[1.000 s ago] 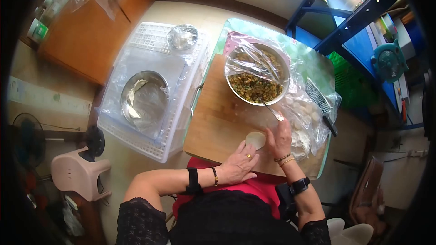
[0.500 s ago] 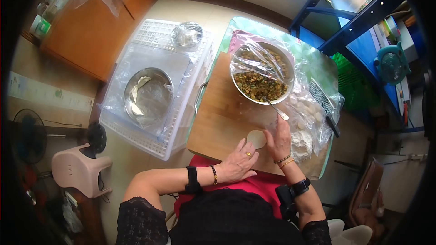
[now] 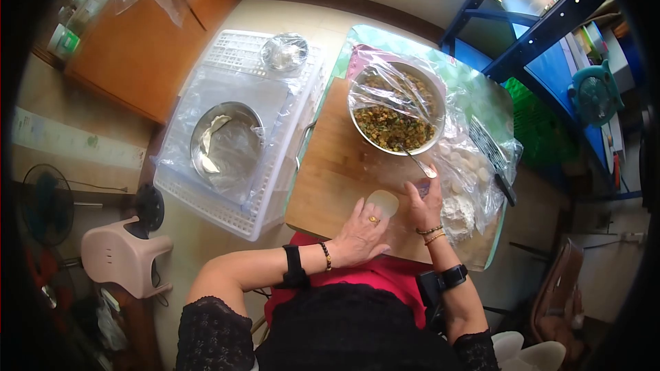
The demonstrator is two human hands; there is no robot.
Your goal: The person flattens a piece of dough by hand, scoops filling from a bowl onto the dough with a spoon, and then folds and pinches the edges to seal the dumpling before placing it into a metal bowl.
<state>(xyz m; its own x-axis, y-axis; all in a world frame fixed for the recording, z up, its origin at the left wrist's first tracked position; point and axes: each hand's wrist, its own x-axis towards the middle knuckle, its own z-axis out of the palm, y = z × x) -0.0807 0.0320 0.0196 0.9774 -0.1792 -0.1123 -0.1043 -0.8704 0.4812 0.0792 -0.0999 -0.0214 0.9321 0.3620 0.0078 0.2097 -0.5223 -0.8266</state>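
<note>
Overall, the pale round wrapper [image 3: 383, 202] lies nearly flat over the board [image 3: 320, 182], no clear long axis. The left hand [image 3: 359, 235], back up, angles forward and right, fingers against its near-left edge, thumb spread wide. The right hand [image 3: 426, 209] points forward, thumb spread, fingertips at the spoon [image 3: 421, 165], whose handle slants from the bowl [image 3: 397, 154] back rightward; contact is unclear.

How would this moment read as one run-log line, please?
left hand: holds dough round | right hand: fingertips at spoon handle | spoon: leans into bowl | clear plastic: partly over bowl
</note>
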